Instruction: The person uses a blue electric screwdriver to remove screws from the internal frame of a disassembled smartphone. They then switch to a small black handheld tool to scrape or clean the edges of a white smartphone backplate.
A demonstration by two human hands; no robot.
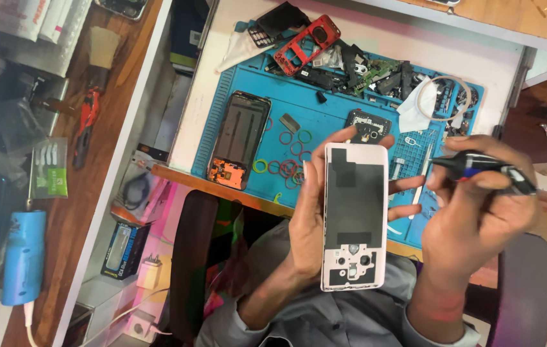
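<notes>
Above the blue repair mat (325, 109), left hand (309, 218) gripping a pink phone back cover (354, 215), right hand (479, 212) closed around a dark pen-shaped tool (479, 167).

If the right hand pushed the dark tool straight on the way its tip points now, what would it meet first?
The right hand aims the dark tool at the left hand's fingers, curled round the pale phone back panel. It would probably meet those fingers or the panel's edge first; depth is unclear from this one view.

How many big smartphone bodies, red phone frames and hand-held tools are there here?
Big smartphone bodies: 2 (pale pink back cover in the left hand; black phone frame on the blue mat)
Red plastic phone frame: 1
Black pen-shaped tool in the right hand: 1
Total: 4
</notes>
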